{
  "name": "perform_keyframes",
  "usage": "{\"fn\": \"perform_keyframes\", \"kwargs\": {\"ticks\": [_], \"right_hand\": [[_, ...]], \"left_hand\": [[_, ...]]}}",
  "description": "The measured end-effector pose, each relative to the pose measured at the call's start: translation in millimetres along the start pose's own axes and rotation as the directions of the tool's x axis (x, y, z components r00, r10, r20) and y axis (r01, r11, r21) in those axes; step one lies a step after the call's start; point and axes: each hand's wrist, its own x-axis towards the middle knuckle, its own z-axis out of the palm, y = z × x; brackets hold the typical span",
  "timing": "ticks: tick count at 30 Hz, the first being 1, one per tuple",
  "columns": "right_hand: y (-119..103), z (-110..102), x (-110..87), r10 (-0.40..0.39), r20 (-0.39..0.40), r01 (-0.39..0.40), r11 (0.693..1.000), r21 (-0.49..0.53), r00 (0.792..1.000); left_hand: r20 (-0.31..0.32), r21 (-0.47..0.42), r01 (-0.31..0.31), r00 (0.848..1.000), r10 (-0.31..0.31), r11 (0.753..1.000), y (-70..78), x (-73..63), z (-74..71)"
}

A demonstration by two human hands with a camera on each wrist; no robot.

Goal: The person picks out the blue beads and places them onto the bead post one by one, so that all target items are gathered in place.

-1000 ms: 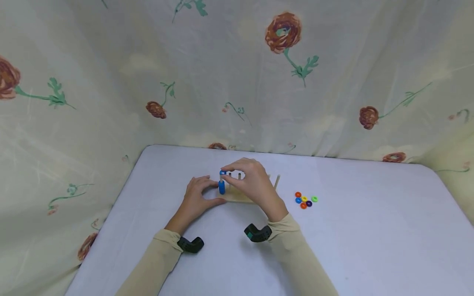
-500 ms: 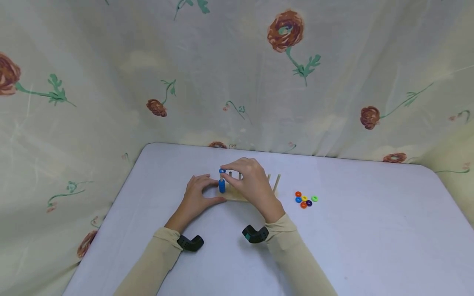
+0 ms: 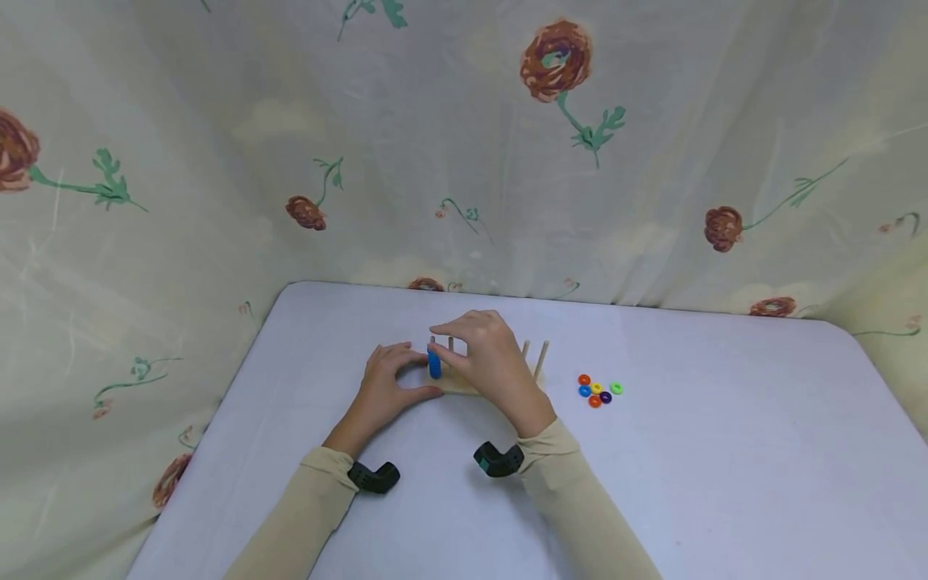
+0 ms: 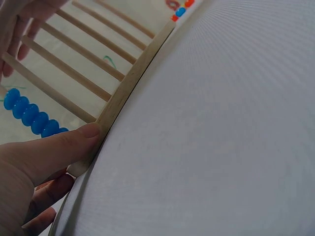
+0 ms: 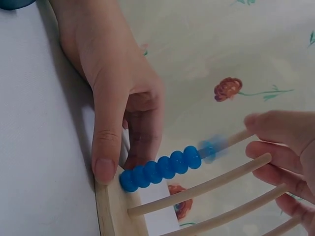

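Observation:
A wooden peg board point(image 3: 460, 387) with several upright pegs lies on the table. My left hand point(image 3: 387, 381) grips its left end, thumb on the front edge of the base point(image 4: 129, 83) and fingers behind. Blue rings point(image 5: 160, 169) are stacked on the leftmost peg. Above that stack, one blurred blue ring point(image 5: 211, 149) is partway down the same peg, apart from my right hand point(image 5: 290, 140). In the head view my right hand point(image 3: 493, 362) is at the peg's top, thumb and index finger apart and holding no ring. It hides some pegs there.
Loose rings in orange, blue, yellow, purple and green lie right of the board, among them a yellow ring point(image 3: 596, 388) and a green ring point(image 3: 616, 388). A flowered curtain point(image 3: 464, 145) hangs behind the white table point(image 3: 725, 451).
Earlier my right hand pinched a blue ring at the top of the leftmost peg. It has let go, and the ring has dropped down the peg. My left hand stays put.

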Motion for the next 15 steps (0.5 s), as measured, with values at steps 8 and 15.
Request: {"fn": "perform_keyframes", "kwargs": {"ticks": [8,15], "right_hand": [[2.4,1.5,-0.9,0.003,-0.006,-0.003,0.999,0.035,1.000],[1.1,0.1,-0.8,0.015,-0.006,-0.015,0.999,0.038,1.000]], "left_hand": [[0.006,0.017,0.013,1.000,-0.013,1.000,0.7,-0.2,0.7],[0.003,0.019,0.014,1.000,-0.014,1.000,1.0,-0.1,0.5]]}}
